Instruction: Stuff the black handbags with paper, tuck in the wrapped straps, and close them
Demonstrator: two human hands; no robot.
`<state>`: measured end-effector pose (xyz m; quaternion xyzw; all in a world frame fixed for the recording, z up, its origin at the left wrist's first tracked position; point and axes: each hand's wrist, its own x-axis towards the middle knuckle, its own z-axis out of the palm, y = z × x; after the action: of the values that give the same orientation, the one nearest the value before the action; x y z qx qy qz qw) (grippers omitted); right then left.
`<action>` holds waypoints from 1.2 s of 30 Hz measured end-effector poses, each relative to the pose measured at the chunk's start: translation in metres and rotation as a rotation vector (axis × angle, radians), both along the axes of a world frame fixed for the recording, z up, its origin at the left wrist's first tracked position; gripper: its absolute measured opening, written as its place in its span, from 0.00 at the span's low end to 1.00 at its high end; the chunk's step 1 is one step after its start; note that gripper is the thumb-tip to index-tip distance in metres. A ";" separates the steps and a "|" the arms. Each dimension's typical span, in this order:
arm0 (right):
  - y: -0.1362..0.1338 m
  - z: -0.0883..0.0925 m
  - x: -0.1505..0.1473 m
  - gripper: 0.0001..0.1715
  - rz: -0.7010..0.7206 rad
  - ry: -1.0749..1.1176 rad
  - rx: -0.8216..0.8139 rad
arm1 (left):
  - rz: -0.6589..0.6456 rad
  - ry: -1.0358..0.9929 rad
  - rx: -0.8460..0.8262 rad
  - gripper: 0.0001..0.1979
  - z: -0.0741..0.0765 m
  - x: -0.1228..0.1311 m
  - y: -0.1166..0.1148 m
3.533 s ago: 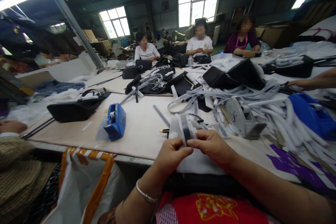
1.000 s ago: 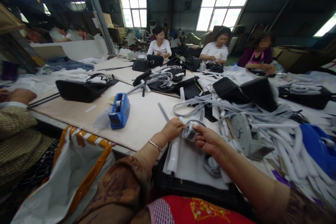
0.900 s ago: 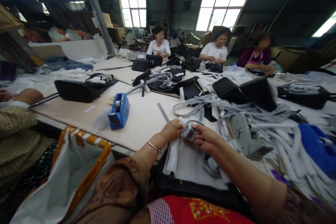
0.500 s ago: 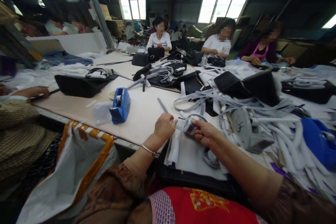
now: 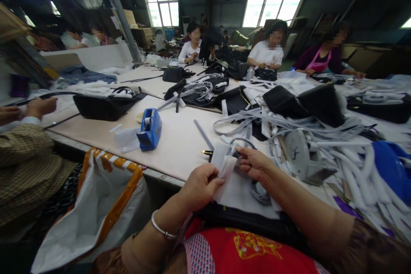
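Observation:
My left hand [image 5: 203, 184] is closed, pinching the lower edge of a thin white foam sheet [image 5: 222, 169]. The fingers of my right hand [image 5: 256, 162] grip a looped grey strap [image 5: 245, 142] in clear wrapping, just right of the foam. Part of the loop is hidden behind the foam and my fingers. Below both hands, a black bag [image 5: 244, 219] lies at the table edge against my red apron, with a white sheet [image 5: 236, 192] over it. A second wrapped strap loop [image 5: 261, 193] rests on that sheet. A black strap end with gold metal [image 5: 207, 153] pokes out left of the foam.
A blue tape dispenser [image 5: 150, 132] stands left, a grey one [image 5: 298, 158] right beside piled white foam tubes [image 5: 356, 171]. Black bags [image 5: 102, 107] lie about the table. An open sack [image 5: 86, 218] hangs below the edge. A co-worker's hand [image 5: 41, 106] is at far left.
My left hand has moved down and toward me, now holding the white foam, which stands raised against the strap loop. My right hand has stayed nearly in place.

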<state>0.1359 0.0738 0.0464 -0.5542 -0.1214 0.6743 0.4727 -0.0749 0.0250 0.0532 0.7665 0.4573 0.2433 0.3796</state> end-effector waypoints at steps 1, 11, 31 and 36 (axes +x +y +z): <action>-0.004 0.003 -0.002 0.15 0.005 0.007 -0.007 | -0.053 -0.042 0.083 0.04 0.005 0.001 -0.005; -0.060 0.001 -0.022 0.09 0.096 0.071 -0.044 | -0.004 -0.215 0.103 0.02 -0.005 0.019 -0.017; -0.070 -0.013 -0.024 0.07 0.127 0.202 -0.056 | -0.088 -0.041 -0.200 0.10 -0.016 0.021 -0.009; -0.074 -0.009 -0.021 0.05 0.187 0.016 -0.057 | -0.074 0.024 -0.153 0.13 -0.017 0.021 -0.011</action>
<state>0.1144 -0.0002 0.0373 -0.5483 -0.1498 0.7231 0.3925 -0.0542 0.0142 0.0358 0.7544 0.4505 0.1844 0.4404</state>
